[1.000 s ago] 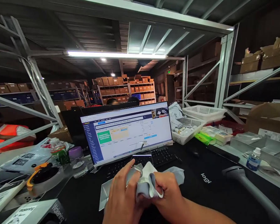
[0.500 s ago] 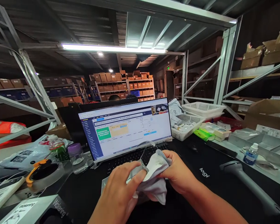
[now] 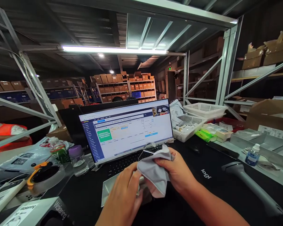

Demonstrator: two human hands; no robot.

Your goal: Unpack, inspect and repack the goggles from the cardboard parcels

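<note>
In front of the monitor, my right hand pinches a light grey cloth, which hangs folded below the fingers. My left hand is closed at the cloth's left side, gripping what looks like a pair of eyeglasses. A thin wire rim and a curved clear temple tip rise above the cloth; the lenses are mostly covered. Under my left hand lies a grey tray, partly hidden by the hand.
Beyond my hands stand the monitor and keyboard. A barcode scanner and small blue bottle lie right, white baskets behind. Left are a purple-capped jar, tape dispenser and box.
The cloth has turned and spread over the eyeglasses, its folds now facing me. My left hand has shifted slightly down, and more of the grey tray shows.
</note>
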